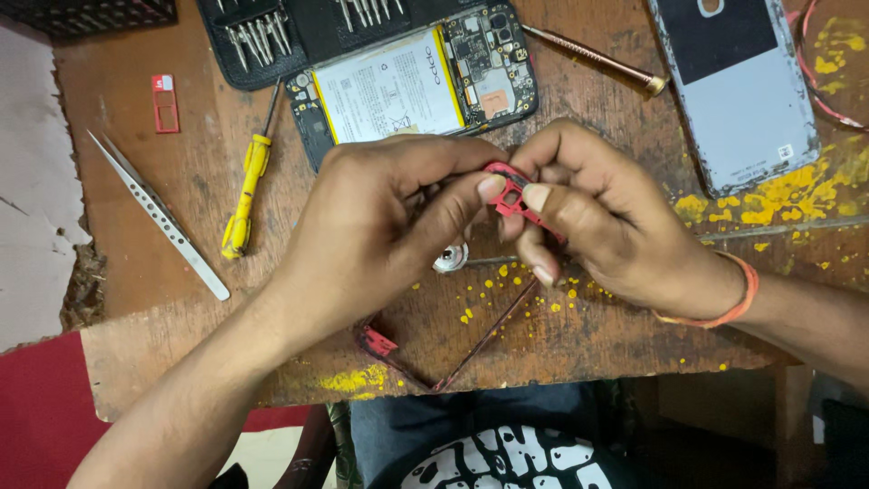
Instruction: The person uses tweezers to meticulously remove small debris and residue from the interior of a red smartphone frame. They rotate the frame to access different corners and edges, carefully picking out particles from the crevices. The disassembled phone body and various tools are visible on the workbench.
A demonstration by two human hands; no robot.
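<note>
Both your hands meet over the middle of the worn wooden table (181, 299). Your left hand (380, 226) and right hand (597, 217) pinch one corner of the thin red plastic phone frame (512, 195); the rest hangs down toward you. It looks light, bendy and easy to snap, so grip near corners. The open phone with its white battery (412, 86) lies just beyond.

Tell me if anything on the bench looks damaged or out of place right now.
Yes. The left hand and right hand pinch a thin red frame that trails down past the table edge and looks bent out of shape. Yellow paint splatter stains the wooden table, and its left edge is chipped. The opened phone lies askew.
</note>
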